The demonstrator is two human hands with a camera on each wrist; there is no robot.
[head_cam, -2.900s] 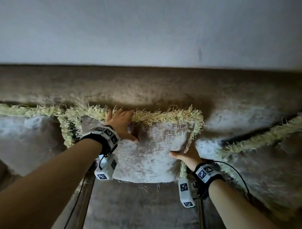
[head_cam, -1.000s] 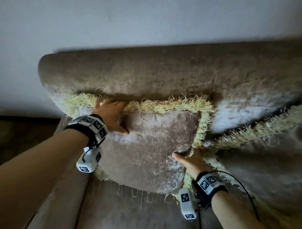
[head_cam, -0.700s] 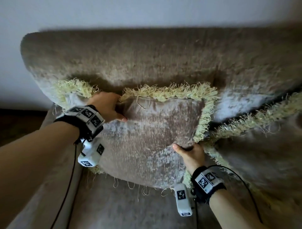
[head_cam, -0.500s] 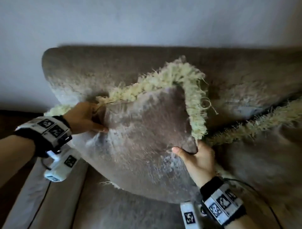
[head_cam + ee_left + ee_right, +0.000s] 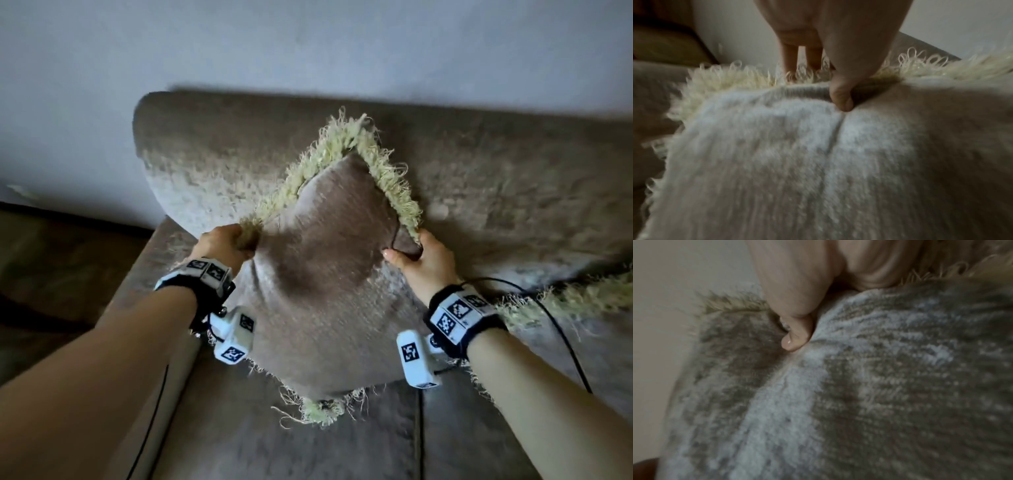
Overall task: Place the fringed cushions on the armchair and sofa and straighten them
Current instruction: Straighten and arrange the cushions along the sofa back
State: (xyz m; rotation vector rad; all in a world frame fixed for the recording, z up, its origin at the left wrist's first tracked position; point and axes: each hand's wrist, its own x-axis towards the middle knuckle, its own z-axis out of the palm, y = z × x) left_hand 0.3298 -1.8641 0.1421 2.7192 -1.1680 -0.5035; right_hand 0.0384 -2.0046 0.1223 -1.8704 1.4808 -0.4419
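A taupe velvet cushion [image 5: 318, 274] with a pale yellow fringe stands on one corner like a diamond against the sofa [image 5: 212, 171] back, at the sofa's left end. My left hand [image 5: 226, 245] pinches its left corner, thumb pressed into the fabric [image 5: 840, 100] with fingers behind the fringe. My right hand [image 5: 421, 260] grips its right corner, the thumb [image 5: 795, 335] dug into the velvet. The bottom corner hangs just above the seat.
A second fringed cushion [image 5: 582, 298] lies against the sofa back at the right. The left armrest [image 5: 150, 274] runs under my left forearm. A plain wall [image 5: 308, 44] rises behind; dark flooring [image 5: 51, 260] is at the left. Wrist-camera cables trail over the seat.
The cushion has been turned from lying square against the back to standing on a corner. Both hands rose and shifted along its edges to opposite corners.
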